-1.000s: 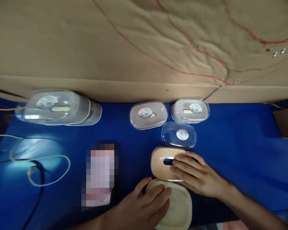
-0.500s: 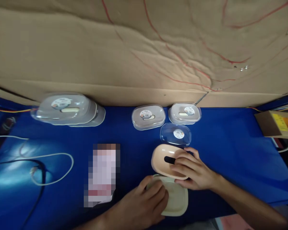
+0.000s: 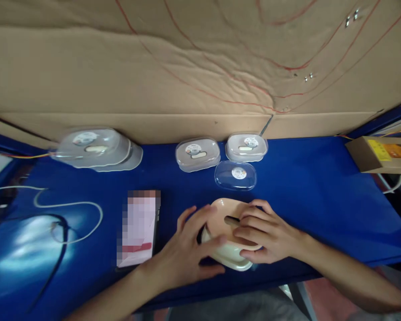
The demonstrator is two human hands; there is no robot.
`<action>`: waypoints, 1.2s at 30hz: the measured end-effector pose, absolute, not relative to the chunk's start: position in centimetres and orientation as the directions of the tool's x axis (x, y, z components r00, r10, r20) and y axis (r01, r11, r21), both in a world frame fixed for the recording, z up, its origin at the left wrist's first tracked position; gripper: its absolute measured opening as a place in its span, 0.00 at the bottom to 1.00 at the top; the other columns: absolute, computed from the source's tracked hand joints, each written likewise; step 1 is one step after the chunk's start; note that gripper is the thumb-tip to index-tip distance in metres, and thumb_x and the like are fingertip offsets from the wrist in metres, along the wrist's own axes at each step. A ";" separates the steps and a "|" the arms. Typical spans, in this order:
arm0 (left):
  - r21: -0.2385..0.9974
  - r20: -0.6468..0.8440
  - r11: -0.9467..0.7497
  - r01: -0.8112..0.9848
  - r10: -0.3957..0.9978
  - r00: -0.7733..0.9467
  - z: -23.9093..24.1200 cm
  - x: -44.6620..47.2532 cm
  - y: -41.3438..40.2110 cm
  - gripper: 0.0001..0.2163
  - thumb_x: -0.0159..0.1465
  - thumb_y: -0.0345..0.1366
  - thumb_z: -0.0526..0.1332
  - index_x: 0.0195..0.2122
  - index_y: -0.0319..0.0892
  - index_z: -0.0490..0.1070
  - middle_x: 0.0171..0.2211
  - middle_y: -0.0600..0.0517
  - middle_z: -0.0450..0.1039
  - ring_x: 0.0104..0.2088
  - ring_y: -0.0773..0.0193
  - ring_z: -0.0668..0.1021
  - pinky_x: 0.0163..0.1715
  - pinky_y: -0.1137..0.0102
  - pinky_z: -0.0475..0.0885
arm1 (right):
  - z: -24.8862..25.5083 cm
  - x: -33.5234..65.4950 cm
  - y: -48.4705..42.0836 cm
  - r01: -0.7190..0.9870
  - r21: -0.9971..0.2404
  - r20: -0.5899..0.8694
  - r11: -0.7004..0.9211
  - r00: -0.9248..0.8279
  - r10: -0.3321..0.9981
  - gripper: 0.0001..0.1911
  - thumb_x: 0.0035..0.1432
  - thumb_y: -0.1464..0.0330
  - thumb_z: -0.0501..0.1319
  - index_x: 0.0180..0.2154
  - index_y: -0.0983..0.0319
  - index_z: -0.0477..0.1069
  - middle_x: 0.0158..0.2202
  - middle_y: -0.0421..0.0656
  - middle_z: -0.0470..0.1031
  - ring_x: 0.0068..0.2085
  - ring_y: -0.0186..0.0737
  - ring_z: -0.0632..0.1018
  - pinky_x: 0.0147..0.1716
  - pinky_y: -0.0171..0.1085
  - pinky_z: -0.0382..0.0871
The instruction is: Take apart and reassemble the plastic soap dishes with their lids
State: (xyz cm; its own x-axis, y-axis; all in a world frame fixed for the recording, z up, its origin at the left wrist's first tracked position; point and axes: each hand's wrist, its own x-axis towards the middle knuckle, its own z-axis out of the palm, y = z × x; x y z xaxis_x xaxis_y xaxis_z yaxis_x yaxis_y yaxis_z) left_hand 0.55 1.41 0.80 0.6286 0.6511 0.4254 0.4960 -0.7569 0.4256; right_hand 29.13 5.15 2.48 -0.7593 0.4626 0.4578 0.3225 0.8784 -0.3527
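My right hand (image 3: pixel 267 229) grips the right side of a peach oval plastic tray (image 3: pixel 220 220), thumb at its near edge and fingers over the inside. The tray has a slot-shaped opening in its middle. Partly beneath it, on the near side, lies a pale green rounded tray (image 3: pixel 235 257). My left hand (image 3: pixel 192 245) is open with fingers spread, reaching over the left edges of both trays. Whether its fingertips press on them I cannot tell. Just beyond the peach tray rests a clear oval lid (image 3: pixel 232 176) with a round sticker.
Two lidded oval containers (image 3: pixel 198 154) (image 3: pixel 246 146) stand at the back, and stacked ones (image 3: pixel 93 149) at back left. Left of my hands lies a phone (image 3: pixel 138 229). Cables (image 3: pixel 87 203) cross the far left. A cardboard box (image 3: pixel 370 156) sits at the right edge.
My left hand has uncurled from the pale green tray and spread by the peach tray's left edge. The green tray now lies further under the peach one. My right hand keeps its grip.
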 end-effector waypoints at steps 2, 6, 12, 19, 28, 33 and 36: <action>0.498 0.330 -0.675 0.545 0.728 0.601 0.5 0.6 1.8 0.39 0.60 0.44 0.74 0.68 0.48 0.55 0.75 0.33 0.45 0.74 0.37 0.56 0.69 0.42 0.53 | 2.7 29.0 4.7 0.327 -0.311 0.478 0.892 -0.758 0.444 0.12 0.68 0.60 0.62 0.45 0.61 0.75 0.40 0.44 0.82 0.50 0.46 0.77 0.58 0.50 0.61; 0.597 0.164 -0.568 0.567 0.778 0.607 0.5 0.9 1.6 0.51 0.62 0.36 0.73 0.75 0.48 0.36 0.73 0.33 0.53 0.74 0.41 0.59 0.70 0.41 0.52 | 2.7 28.2 3.3 0.268 -0.199 0.441 0.943 -0.835 0.330 0.13 0.68 0.59 0.63 0.46 0.61 0.76 0.45 0.46 0.82 0.51 0.47 0.77 0.58 0.50 0.61; 0.636 0.008 -0.529 0.561 0.732 0.681 0.8 0.8 1.0 0.56 0.61 0.55 0.72 0.77 0.50 0.32 0.74 0.33 0.54 0.74 0.37 0.58 0.70 0.37 0.51 | 2.4 27.9 2.7 0.280 -0.140 0.360 0.950 -0.879 0.312 0.14 0.68 0.58 0.62 0.47 0.61 0.76 0.49 0.48 0.81 0.52 0.47 0.76 0.58 0.50 0.61; 0.644 0.022 -0.520 0.561 0.746 0.665 0.4 0.8 1.3 0.52 0.60 0.45 0.76 0.77 0.50 0.41 0.67 0.38 0.67 0.68 0.39 0.68 0.69 0.39 0.51 | 2.3 28.0 2.2 0.249 -0.152 0.327 0.957 -0.901 0.286 0.17 0.69 0.56 0.62 0.49 0.61 0.77 0.53 0.47 0.81 0.54 0.49 0.76 0.59 0.50 0.62; 0.862 0.028 -0.253 0.439 0.889 0.456 0.9 1.1 0.9 0.45 0.56 0.26 0.69 0.72 0.52 0.48 0.67 0.40 0.56 0.67 0.43 0.67 0.65 0.48 0.66 | 3.0 27.9 3.0 0.374 -0.141 0.164 0.917 -0.904 0.394 0.18 0.71 0.69 0.59 0.60 0.59 0.71 0.62 0.48 0.75 0.66 0.51 0.69 0.70 0.62 0.52; 0.976 -0.198 0.218 -0.009 0.903 0.382 1.2 1.2 1.1 0.46 0.56 0.28 0.73 0.71 0.56 0.51 0.69 0.42 0.56 0.67 0.45 0.68 0.63 0.52 0.68 | 3.0 28.2 3.9 0.361 -0.155 0.156 0.920 -0.910 0.384 0.26 0.68 0.70 0.61 0.65 0.63 0.66 0.65 0.52 0.72 0.69 0.53 0.66 0.68 0.59 0.61; 0.769 -0.362 0.535 -0.349 0.815 0.453 1.7 1.5 1.0 0.50 0.51 0.31 0.78 0.71 0.58 0.53 0.69 0.44 0.62 0.63 0.46 0.73 0.58 0.57 0.71 | 2.9 28.6 4.4 0.334 -0.164 0.284 0.928 -0.885 0.369 0.22 0.70 0.70 0.61 0.63 0.62 0.68 0.62 0.52 0.75 0.68 0.50 0.67 0.68 0.56 0.61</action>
